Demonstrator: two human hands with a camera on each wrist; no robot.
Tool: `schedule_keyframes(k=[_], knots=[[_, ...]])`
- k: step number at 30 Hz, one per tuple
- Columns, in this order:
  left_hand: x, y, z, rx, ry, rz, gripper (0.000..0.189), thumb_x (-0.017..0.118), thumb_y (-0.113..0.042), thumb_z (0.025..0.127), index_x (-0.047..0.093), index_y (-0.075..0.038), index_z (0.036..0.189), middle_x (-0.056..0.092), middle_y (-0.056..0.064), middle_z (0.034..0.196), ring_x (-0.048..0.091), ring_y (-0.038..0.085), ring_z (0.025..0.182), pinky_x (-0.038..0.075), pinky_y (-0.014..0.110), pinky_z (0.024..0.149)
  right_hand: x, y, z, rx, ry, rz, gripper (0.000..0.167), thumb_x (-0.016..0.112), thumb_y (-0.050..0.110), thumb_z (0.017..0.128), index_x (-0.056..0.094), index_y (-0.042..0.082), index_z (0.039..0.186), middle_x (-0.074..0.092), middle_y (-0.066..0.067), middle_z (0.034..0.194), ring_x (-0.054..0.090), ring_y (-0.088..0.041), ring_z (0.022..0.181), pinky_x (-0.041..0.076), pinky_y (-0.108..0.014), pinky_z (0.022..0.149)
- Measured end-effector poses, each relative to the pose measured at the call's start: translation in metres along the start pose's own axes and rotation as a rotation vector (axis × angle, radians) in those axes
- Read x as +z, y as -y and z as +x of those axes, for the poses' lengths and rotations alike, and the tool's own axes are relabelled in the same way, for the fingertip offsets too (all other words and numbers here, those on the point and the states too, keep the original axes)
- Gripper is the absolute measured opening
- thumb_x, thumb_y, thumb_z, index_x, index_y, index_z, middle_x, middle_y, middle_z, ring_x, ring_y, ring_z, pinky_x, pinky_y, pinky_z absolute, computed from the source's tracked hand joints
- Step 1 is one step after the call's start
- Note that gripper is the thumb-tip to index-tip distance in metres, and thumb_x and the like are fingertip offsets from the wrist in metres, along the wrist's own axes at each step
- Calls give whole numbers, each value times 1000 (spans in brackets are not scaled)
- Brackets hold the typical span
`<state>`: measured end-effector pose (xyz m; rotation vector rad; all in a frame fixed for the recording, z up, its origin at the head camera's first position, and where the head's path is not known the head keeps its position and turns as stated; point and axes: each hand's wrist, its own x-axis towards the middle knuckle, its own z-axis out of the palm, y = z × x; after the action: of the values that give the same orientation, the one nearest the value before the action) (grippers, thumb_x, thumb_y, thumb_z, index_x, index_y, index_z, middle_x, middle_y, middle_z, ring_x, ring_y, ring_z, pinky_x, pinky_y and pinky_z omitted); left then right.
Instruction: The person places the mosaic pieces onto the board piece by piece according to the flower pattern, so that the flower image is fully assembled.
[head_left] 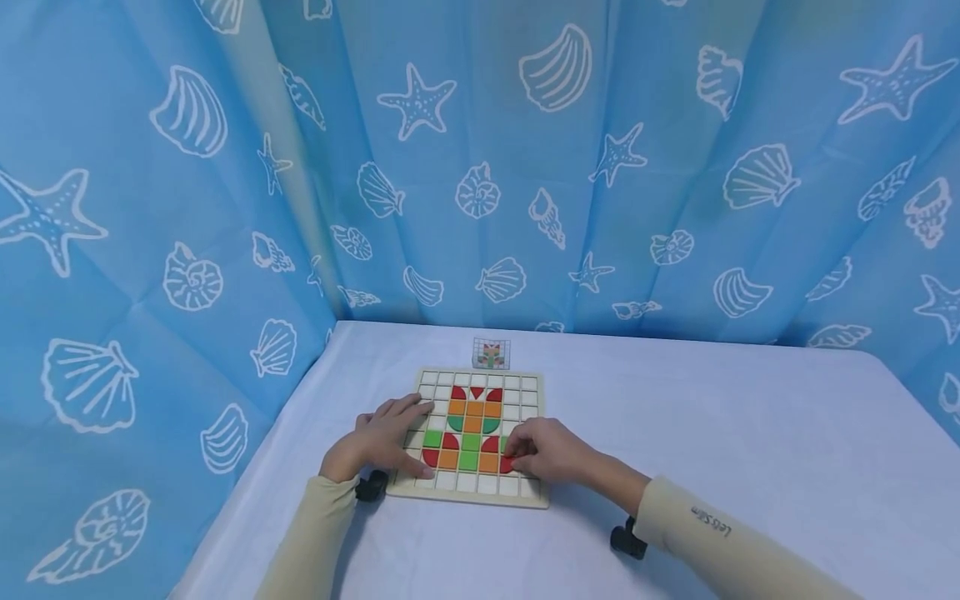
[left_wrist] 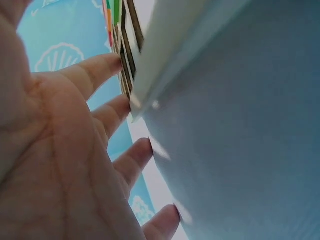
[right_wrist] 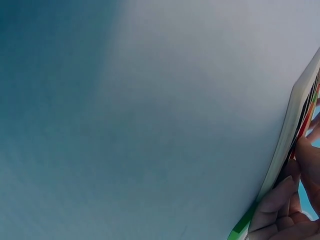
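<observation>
A square wooden grid board lies on the table, bearing white, red, orange and green tiles in a flower-like pattern. My left hand rests on the board's left side with fingers spread; its fingertips touch the rim in the left wrist view. At the lower right of the pattern, my right hand pinches a rounded red tile at the board surface. Its other fingers are curled, with a green piece showing beside them; whether they hold it is unclear.
A small card with a similar coloured pattern stands just behind the board. White cloth covers the table. Blue curtains with shells and starfish hang behind and at the left. A black wrist device sits under the right sleeve.
</observation>
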<state>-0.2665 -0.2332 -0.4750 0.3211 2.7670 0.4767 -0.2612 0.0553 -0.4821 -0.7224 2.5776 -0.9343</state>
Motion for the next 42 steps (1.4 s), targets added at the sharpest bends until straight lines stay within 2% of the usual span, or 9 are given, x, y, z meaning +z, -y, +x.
schedule_keyframes(k=[6,12,17,21,28,32,42], knots=[[-1,-4,0,-10,-7,-13,105,87,-51,66,34,-27,154,27,5,162,21,35,148,22,69,112,-3,-1,0,26,-10,-5,9,75,10,87,71,17,90,63,7,83,56,-13,80,49,-26,72],[-1,-5,0,-24,4,-20,106,88,-52,65,35,-28,154,27,4,162,22,34,148,22,69,112,-5,-3,2,13,15,-1,8,75,11,87,70,17,90,62,7,82,56,-13,80,49,-26,71],[-3,-5,1,-30,5,-20,106,87,-50,67,33,-28,155,25,4,163,20,34,148,19,70,112,-16,-4,2,-7,52,77,9,76,11,86,71,15,93,64,5,82,58,-14,80,51,-27,73],[-4,-4,2,-30,13,-19,105,87,-49,68,32,-27,155,25,5,163,19,34,148,19,71,112,-31,-12,0,-11,45,125,12,75,11,86,72,10,97,65,2,85,59,-15,80,52,-27,72],[1,-1,0,-38,20,-29,106,87,-50,67,33,-28,155,25,4,163,20,33,148,20,70,113,-50,-43,-4,141,-49,96,17,75,12,85,72,11,102,69,1,94,59,-16,86,53,-28,70],[2,1,-1,-31,15,-18,107,87,-52,66,34,-28,155,26,5,163,21,34,148,22,70,112,-54,-57,-4,194,-84,107,18,77,10,84,72,12,101,70,0,98,60,-17,89,54,-29,69],[2,4,3,-21,5,8,107,87,-52,66,32,-30,155,24,3,164,20,33,148,23,68,111,-55,-58,-8,179,58,149,29,81,11,80,71,12,108,59,-5,93,51,-19,90,47,-29,74]])
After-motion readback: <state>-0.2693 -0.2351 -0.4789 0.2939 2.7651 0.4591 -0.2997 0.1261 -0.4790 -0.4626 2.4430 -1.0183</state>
